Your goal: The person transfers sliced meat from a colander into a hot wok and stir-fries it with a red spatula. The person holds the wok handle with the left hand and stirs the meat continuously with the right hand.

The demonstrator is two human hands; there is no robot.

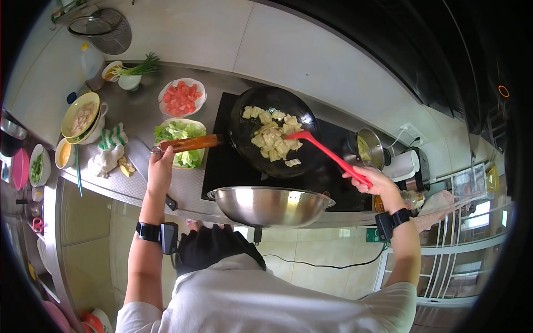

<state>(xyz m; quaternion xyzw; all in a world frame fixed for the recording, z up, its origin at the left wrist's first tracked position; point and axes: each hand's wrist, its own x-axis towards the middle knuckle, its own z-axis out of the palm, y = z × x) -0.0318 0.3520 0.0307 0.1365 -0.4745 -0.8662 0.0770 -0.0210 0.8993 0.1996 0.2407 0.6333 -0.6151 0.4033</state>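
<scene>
A black wok (245,162) rests on the black cooktop with pale, flat cut pieces of food (272,139) inside it. My left hand (161,164) grips the end of the wok's wooden handle (191,144), above the counter's edge. In my right hand (370,180) is the handle of a red spatula (333,156), whose head touches the food at the wok's right half. A wide stainless steel bowl (272,207) sits at the cooktop's front edge, between my two arms.
Left of the wok are a plate of cut tomato (182,98), a dish of chopped lettuce (179,130), garlic bulbs (102,160) and a knife (143,160) under my left arm. A steel pot (376,146) stands right of the wok. Scallions (141,66) lie across small bowls at the back left.
</scene>
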